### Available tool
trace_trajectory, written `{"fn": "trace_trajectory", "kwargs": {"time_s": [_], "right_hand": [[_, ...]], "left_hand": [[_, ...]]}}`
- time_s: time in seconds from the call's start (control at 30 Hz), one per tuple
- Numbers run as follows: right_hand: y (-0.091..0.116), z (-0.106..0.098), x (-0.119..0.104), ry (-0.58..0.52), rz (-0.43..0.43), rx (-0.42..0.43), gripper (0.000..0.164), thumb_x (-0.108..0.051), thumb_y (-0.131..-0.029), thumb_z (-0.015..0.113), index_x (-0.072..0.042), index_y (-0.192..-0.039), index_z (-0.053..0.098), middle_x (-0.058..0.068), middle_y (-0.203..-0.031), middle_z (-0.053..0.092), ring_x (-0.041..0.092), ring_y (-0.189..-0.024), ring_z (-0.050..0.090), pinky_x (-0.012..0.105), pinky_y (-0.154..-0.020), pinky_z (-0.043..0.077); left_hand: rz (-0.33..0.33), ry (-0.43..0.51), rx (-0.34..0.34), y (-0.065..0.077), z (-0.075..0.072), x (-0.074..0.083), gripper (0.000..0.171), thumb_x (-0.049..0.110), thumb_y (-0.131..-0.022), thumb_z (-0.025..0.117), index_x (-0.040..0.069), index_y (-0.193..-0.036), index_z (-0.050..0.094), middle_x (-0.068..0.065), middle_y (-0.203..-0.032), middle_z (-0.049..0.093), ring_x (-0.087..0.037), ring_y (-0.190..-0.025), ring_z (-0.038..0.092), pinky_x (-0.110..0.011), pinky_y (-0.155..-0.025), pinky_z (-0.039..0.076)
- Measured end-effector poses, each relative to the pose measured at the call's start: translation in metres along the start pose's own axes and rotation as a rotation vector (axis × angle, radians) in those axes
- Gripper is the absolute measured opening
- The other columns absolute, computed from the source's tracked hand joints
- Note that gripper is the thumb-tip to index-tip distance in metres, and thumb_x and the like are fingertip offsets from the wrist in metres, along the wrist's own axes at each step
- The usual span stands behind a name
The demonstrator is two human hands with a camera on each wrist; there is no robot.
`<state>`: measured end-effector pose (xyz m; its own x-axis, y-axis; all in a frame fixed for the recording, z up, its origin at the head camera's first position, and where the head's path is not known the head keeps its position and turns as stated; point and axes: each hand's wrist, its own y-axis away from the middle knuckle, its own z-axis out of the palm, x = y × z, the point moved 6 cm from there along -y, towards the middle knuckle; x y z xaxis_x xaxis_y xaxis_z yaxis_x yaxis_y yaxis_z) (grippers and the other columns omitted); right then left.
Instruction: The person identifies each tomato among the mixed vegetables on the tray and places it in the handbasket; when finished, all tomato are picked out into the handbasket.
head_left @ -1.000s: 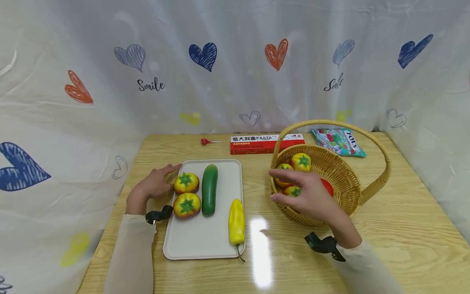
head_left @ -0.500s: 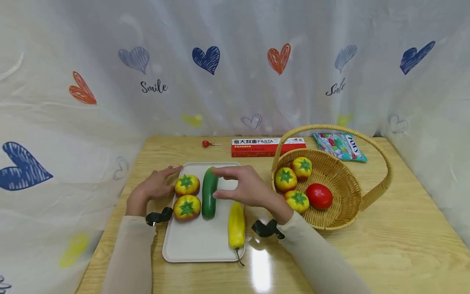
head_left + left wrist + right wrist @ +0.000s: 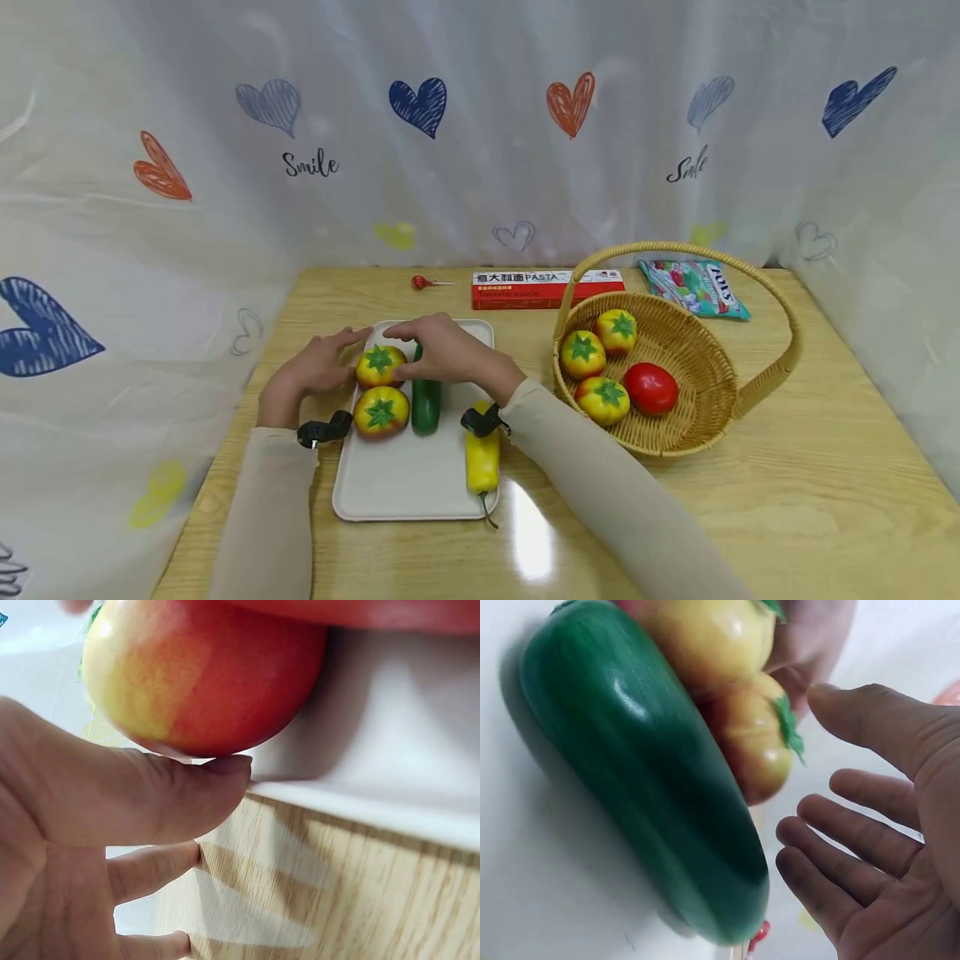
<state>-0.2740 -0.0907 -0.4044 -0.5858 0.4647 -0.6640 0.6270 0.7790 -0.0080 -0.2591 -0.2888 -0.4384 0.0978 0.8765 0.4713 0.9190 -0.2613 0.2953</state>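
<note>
The wide, empty right hand [image 3: 444, 352] is hovering at three o'clock of the farther round yellow-red tomato [image 3: 376, 362] on the rectangular white tray [image 3: 405, 483], spread left hand [image 3: 318, 367] at nine, seemingly aligning for a needed pinch.

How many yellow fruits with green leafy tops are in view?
5. On the left of the tray: a far fruit and a near fruit. In the basket: a back fruit, a left fruit and a front fruit. The basket's near wall might hide others.
</note>
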Motion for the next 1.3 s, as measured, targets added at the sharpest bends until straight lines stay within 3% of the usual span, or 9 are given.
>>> {"fn": "trace_trajectory", "kwargs": {"time_s": [0.23, 0.43, 0.6, 0.73, 0.9, 1.0, 1.13, 1.3], "right_hand": [[-0.019, 0.013, 0.0, 0.118, -0.006, -0.053, 0.055, -0.028, -0.098, 0.083, -0.013, -0.149, 0.068, 0.0, -0.144, 0.074, 0.016, -0.126, 0.069, 0.029, -0.115, 0.052], [-0.027, 0.019, -0.003, 0.177, -0.022, -0.066, 0.052, -0.028, -0.1, 0.082, -0.012, -0.147, 0.069, 0.0, -0.14, 0.075, 0.014, -0.119, 0.069, 0.024, -0.111, 0.054], [-0.029, 0.022, -0.006, 0.194, -0.047, -0.068, 0.053, -0.031, -0.101, 0.081, -0.013, -0.149, 0.067, 0.0, -0.141, 0.074, 0.014, -0.12, 0.068, 0.025, -0.111, 0.053], [-0.02, 0.013, -0.012, 0.124, -0.052, -0.027, 0.06, -0.033, -0.101, 0.08, -0.018, -0.156, 0.062, 0.0, -0.149, 0.069, 0.014, -0.128, 0.065, 0.025, -0.112, 0.053], [0.009, -0.01, -0.027, 0.03, -0.072, 0.051, 0.06, -0.031, -0.1, 0.082, -0.021, -0.156, 0.063, 0.001, -0.154, 0.065, 0.015, -0.125, 0.064, 0.024, -0.101, 0.059], [0.035, -0.023, -0.032, 0.007, -0.082, 0.095, 0.059, -0.032, -0.099, 0.082, -0.02, -0.154, 0.064, 0.0, -0.154, 0.065, 0.016, -0.127, 0.064, 0.03, -0.105, 0.06], [0.078, -0.037, -0.03, -0.043, -0.097, 0.171, 0.058, -0.031, -0.098, 0.084, -0.018, -0.151, 0.066, 0.0, -0.151, 0.067, 0.016, -0.132, 0.065, 0.038, -0.112, 0.058], [0.142, -0.048, -0.016, -0.11, -0.069, 0.223, 0.055, -0.032, -0.096, 0.087, -0.02, -0.147, 0.069, -0.005, -0.147, 0.07, 0.012, -0.125, 0.068, 0.04, -0.106, 0.063]], "left_hand": [[0.023, 0.01, -0.001, 0.0, -0.001, -0.001, 0.072, 0.009, -0.099, 0.063, 0.004, -0.167, 0.041, -0.04, -0.17, 0.033, -0.062, -0.159, 0.027, -0.081, -0.13, 0.007], [0.035, 0.013, 0.0, -0.003, -0.002, -0.001, 0.073, 0.009, -0.098, 0.064, 0.004, -0.167, 0.042, -0.039, -0.17, 0.033, -0.061, -0.16, 0.026, -0.08, -0.13, 0.007], [0.015, 0.035, -0.005, -0.002, -0.002, -0.002, 0.074, 0.008, -0.097, 0.062, 0.007, -0.168, 0.042, -0.038, -0.171, 0.031, -0.062, -0.16, 0.025, -0.08, -0.13, 0.007], [0.036, 0.055, 0.024, -0.001, -0.002, -0.007, 0.078, 0.005, -0.09, 0.061, 0.008, -0.167, 0.045, -0.041, -0.17, 0.03, -0.067, -0.155, 0.028, -0.082, -0.128, 0.009], [0.04, 0.063, 0.03, -0.002, -0.001, -0.006, 0.077, 0.011, -0.092, 0.066, 0.006, -0.166, 0.046, -0.043, -0.168, 0.03, -0.069, -0.154, 0.029, -0.083, -0.128, 0.008], [0.025, 0.046, 0.01, -0.002, -0.001, -0.001, 0.075, 0.018, -0.098, 0.069, 0.006, -0.167, 0.043, -0.041, -0.17, 0.03, -0.067, -0.156, 0.028, -0.082, -0.128, 0.008], [0.017, 0.018, -0.007, -0.002, -0.001, 0.003, 0.077, 0.02, -0.1, 0.072, 0.005, -0.168, 0.041, -0.04, -0.17, 0.03, -0.064, -0.157, 0.028, -0.082, -0.129, 0.008], [0.013, -0.018, -0.013, -0.004, 0.0, 0.0, 0.076, 0.02, -0.101, 0.069, 0.004, -0.169, 0.038, -0.041, -0.17, 0.028, -0.063, -0.158, 0.029, -0.08, -0.129, 0.009]]}}
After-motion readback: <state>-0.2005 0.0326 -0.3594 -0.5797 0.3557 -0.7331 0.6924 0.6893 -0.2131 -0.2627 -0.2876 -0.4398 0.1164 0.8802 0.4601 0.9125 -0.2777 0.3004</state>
